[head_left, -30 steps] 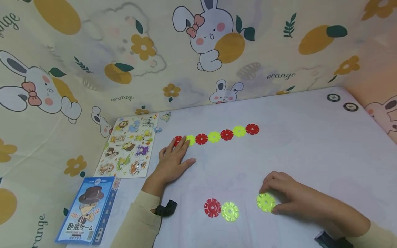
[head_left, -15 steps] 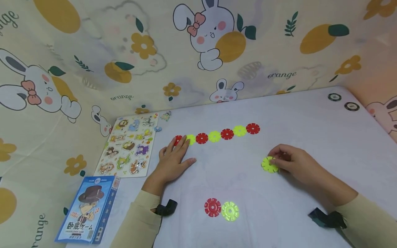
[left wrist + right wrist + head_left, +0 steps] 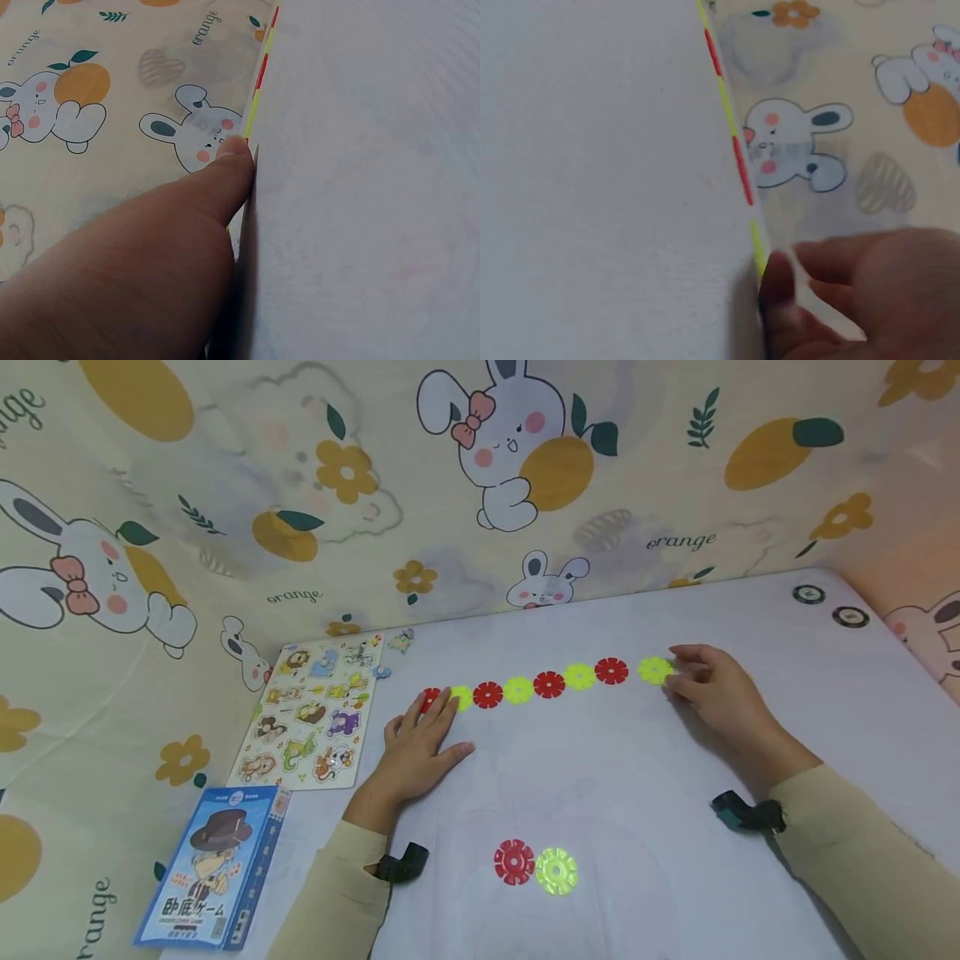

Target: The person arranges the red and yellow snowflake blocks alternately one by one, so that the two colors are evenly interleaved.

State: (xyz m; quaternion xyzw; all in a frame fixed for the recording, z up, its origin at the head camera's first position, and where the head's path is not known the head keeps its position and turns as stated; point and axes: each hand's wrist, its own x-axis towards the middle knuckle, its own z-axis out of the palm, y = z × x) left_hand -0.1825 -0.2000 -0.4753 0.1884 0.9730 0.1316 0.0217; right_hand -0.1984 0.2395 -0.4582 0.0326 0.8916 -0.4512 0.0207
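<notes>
A row of alternating red and yellow-green notched discs runs across the white table, ending at a red disc (image 3: 611, 671). My left hand (image 3: 420, 756) lies with straight fingers over the row's left end, touching a red disc (image 3: 431, 700) and a yellow-green disc (image 3: 462, 697). Just right of the row, my right hand (image 3: 720, 702) pinches another yellow-green disc (image 3: 655, 671) between thumb and fingers, a small gap from the last red one. In the right wrist view the right hand (image 3: 855, 292) holds the disc (image 3: 758, 247) at its edge.
Nearer me lie a red disc (image 3: 514, 862) and a yellow-green disc (image 3: 557, 871) side by side. An animal puzzle board (image 3: 307, 714) and a blue game box (image 3: 213, 868) are on the left. Two black rings (image 3: 808, 595) sit at the far right corner.
My right hand has carried the yellow-green disc from the near side of the table up and away to the right end of the row. The left hand has stayed in place.
</notes>
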